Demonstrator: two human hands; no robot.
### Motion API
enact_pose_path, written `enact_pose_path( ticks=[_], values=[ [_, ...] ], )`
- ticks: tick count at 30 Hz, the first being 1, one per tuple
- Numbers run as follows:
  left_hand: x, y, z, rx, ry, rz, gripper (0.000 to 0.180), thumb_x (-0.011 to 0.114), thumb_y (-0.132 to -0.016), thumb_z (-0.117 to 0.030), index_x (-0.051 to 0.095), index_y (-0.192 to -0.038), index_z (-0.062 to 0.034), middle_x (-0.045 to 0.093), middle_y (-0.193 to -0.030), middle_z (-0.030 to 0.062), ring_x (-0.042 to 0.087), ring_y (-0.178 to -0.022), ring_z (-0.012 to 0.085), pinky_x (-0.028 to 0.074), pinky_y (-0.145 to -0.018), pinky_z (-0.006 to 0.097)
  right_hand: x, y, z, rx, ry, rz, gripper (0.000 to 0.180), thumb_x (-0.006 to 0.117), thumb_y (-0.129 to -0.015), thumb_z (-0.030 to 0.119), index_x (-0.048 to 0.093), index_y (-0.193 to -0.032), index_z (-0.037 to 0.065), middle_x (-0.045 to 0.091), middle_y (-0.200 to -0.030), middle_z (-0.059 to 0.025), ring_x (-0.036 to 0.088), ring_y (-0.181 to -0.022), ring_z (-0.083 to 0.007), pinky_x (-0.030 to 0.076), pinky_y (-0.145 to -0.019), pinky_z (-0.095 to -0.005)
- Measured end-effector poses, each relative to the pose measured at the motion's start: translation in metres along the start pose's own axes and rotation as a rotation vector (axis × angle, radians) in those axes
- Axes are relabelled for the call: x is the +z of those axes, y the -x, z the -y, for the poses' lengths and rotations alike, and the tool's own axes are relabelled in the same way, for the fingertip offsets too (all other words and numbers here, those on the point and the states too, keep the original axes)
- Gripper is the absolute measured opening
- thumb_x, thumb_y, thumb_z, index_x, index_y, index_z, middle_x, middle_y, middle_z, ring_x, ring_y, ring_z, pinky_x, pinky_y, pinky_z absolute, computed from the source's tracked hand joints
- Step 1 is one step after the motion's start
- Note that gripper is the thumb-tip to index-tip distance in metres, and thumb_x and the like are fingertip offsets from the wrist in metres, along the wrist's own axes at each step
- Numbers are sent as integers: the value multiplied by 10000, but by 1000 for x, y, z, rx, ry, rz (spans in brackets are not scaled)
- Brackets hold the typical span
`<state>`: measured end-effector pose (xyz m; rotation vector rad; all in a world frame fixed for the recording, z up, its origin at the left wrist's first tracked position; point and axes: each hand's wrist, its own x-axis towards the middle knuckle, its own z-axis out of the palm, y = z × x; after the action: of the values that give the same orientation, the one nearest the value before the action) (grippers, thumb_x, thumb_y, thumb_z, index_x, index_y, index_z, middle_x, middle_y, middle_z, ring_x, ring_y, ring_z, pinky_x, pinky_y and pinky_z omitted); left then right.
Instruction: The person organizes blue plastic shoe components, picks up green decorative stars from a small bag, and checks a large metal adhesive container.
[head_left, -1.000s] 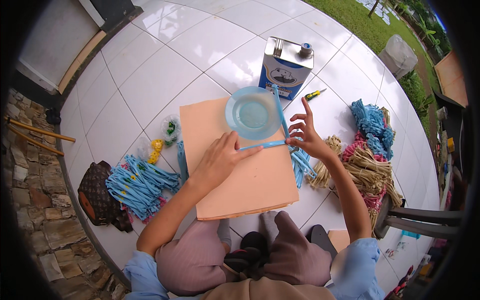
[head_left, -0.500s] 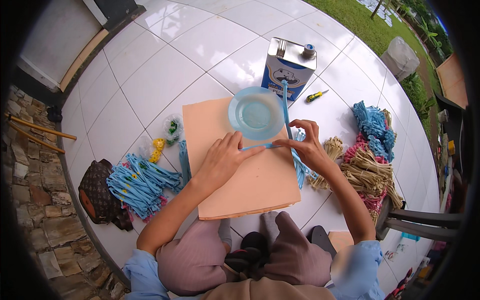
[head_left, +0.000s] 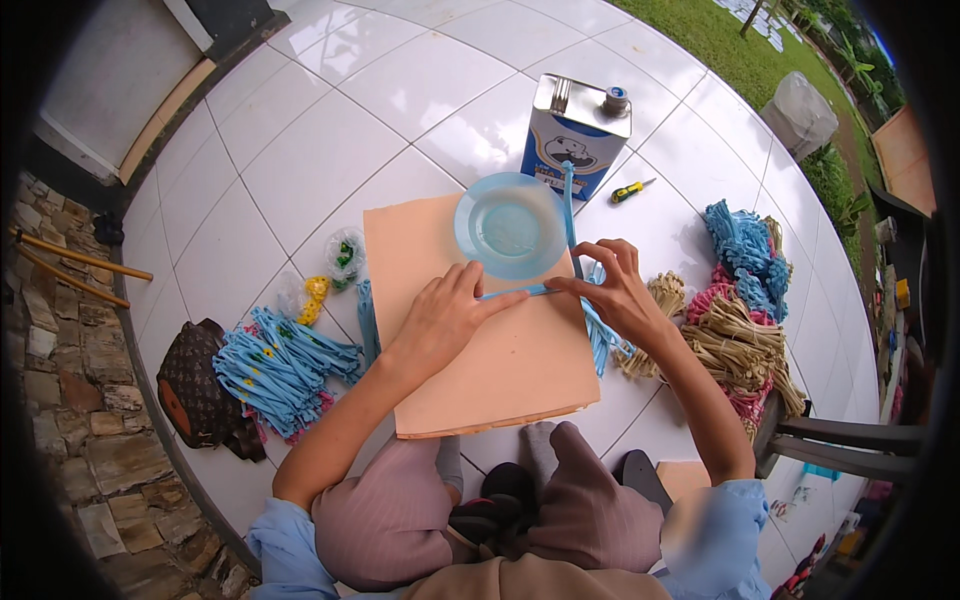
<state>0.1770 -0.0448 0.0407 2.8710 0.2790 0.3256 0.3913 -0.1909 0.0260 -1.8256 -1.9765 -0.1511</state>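
A narrow light-blue strip lies across the peach-coloured board just below a translucent blue plate. My left hand holds the strip's left part down, its index finger stretched along it. At the right end, my right hand pinches the strip between thumb and fingertips, the other fingers curled above. A longer blue strap with a knotted top runs beside the plate. Loose blue straps lie under and beside my right hand at the board's edge.
Beyond the plate stands a blue-and-white metal can, with a yellow-green screwdriver beside it. Bundled blue straps and a brown patterned bag lie left. Beige bundles and blue bundles are piled right, near a dark chair arm.
Almost nothing differs. Both hands keep their places on the strip, and the board, plate and can appear shifted very slightly left in the picture.
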Motion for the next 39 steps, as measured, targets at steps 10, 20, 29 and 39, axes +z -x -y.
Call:
enact_pose_path(
  ticks=[10,20,29,39],
  values=[
    [-1,0,-1,-8,19,10,513,513,-792,-50,572,-1214,-335,402,-839,50,487,-828,182,464,-738,301,3,3,-3,-38,-29,5,440,612,-733,5,567,-1085,263,429,-1182,-80,419,-1089,-305,371,-903,-433],
    [11,7,2,32,117,-112,410,593,-741,-54,642,-1108,-233,432,-868,66,516,-831,205,485,-716,305,28,16,-2,513,-857,-146,508,586,-831,-32,236,-1188,58,505,-1005,-101,526,-896,-161,448,-789,-307],
    [4,-4,-22,109,267,-300,211,621,-736,-20,630,-932,-97,529,-874,53,556,-829,196,500,-680,302,14,62,9,646,-1026,-272,515,577,-796,-66,223,-1147,61,466,-895,-49,517,-857,-132,427,-787,-269],
    [-93,17,-31,-62,665,-953,387,609,-818,-4,445,-1167,-40,446,-1109,85,528,-997,202,438,-862,335,-143,-12,114,422,-1129,-223,567,630,-815,-17,216,-1189,81,589,-961,-152,576,-851,-146,484,-729,-270]
  ],
)
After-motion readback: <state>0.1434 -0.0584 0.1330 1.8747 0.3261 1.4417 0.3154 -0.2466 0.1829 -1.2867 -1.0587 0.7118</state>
